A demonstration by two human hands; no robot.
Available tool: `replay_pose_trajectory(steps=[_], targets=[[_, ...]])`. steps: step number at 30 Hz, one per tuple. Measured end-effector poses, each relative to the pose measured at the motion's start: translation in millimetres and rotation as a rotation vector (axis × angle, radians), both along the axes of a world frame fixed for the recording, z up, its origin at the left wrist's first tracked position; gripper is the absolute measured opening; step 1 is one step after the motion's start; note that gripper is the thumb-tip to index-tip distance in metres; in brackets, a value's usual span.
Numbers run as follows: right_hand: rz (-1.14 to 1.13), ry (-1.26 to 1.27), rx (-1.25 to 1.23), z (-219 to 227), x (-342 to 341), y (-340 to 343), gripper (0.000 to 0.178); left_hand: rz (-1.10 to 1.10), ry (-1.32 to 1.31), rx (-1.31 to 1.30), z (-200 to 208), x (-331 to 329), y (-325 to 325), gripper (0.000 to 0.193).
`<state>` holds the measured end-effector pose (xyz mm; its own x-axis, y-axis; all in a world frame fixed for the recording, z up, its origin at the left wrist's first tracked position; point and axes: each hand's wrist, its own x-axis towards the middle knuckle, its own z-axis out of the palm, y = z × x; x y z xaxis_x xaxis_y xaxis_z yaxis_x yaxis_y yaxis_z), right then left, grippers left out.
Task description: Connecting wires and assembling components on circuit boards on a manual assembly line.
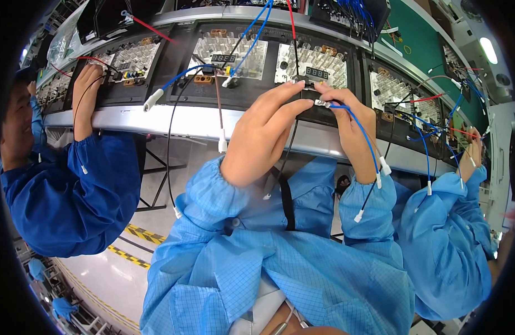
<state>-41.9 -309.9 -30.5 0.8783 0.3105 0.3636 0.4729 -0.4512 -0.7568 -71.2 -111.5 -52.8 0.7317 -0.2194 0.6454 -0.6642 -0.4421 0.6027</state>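
Observation:
Both my hands are at the lower edge of a white circuit board (312,66) with a small digit display and several clear posts. My right hand (355,118) pinches a blue wire (355,118) near its metal terminal (323,103). My left hand (263,125) comes in from the other side, fingers bent together. One of its fingertips is at a small black part (306,82) on the board's edge, another beside the terminal; what it grips is hidden. Blue, brown and black wires with white sleeved ends (385,165) hang below my right hand.
The boards sit in black trays along a metal-edged line (213,114). To the left stands another board (227,56) with dangling wires. A person in dark blue (90,184) works at left; one in light blue (447,234) at right. Blue and red wires hang from above.

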Motion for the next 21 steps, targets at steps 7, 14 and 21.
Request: replay_pose_trajectory(steps=[7,14,21], targets=[[0.084,-0.093,-0.211,-8,2,-10,0.022,0.023,0.031,0.012,2,5,0,0.041],[0.091,-0.121,-0.347,-9,2,-10,0.023,0.028,0.035,0.025,-1,9,1,0.047],[0.166,-0.260,-0.528,-4,4,-9,0.020,0.089,0.053,0.015,1,30,3,0.050]])
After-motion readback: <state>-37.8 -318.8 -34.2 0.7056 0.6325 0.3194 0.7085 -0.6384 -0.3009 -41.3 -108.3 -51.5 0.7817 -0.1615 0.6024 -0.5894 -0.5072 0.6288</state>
